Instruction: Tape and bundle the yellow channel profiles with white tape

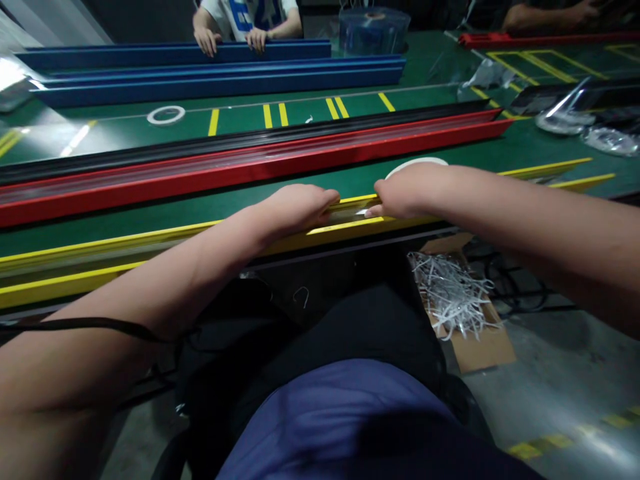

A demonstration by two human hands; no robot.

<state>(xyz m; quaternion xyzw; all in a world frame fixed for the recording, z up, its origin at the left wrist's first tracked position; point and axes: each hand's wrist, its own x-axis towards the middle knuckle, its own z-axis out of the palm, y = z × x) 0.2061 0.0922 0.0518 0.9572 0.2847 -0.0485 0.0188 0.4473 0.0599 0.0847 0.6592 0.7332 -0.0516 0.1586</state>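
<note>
A long yellow channel profile lies along the near edge of the table, its open side up. My left hand rests on it with the thumb near the far rim; the other fingers are mostly hidden by the hand. Close by on the right, my right hand is closed, its fingertips down at the channel beside a small white piece. The rim of a white tape roll shows behind my right hand and appears to be held in it; the grip itself is hidden.
Beyond lie a red profile, a black one and blue profiles. A white ring lies on the green table. A co-worker's hands touch a blue profile. Below stands a carton of white strips.
</note>
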